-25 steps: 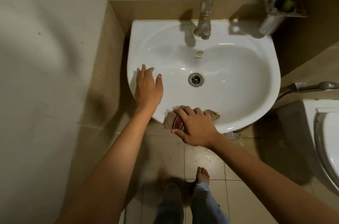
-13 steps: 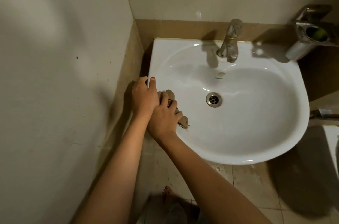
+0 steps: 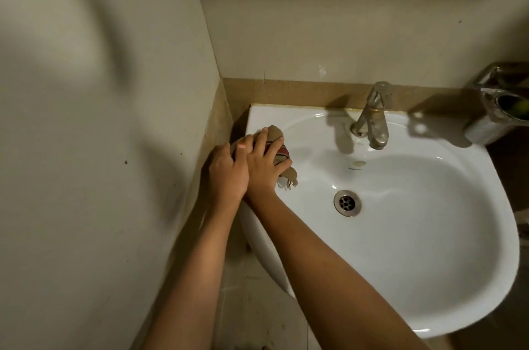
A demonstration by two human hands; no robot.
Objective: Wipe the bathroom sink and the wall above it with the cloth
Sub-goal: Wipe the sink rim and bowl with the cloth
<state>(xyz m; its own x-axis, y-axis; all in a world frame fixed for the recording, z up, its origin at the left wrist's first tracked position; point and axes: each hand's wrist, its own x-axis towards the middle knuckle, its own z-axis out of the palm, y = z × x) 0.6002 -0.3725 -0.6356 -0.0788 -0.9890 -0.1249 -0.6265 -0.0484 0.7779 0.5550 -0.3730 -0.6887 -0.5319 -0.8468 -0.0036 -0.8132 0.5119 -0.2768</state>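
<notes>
Two bare forearms reach up from the near edge toward the sink's [image 3: 429, 278] left rim. The right hand [image 3: 264, 166] lies with fingers spread and pressed down on the cloth [image 3: 279, 153], a crumpled tan rag with red stripes, holding it against the rim near the sink's far left corner; a frayed end of the cloth hangs over the inner slope of the basin. The left hand [image 3: 226, 170] sits just beside the right, touching it, curled over the sink's left edge, its fingertips at the cloth. Further in, the drain [image 3: 347, 202] lies in the basin floor, well apart from the cloth. At the far edge stands the metal tap [image 3: 373, 117], and behind it the wall [image 3: 343, 20].
</notes>
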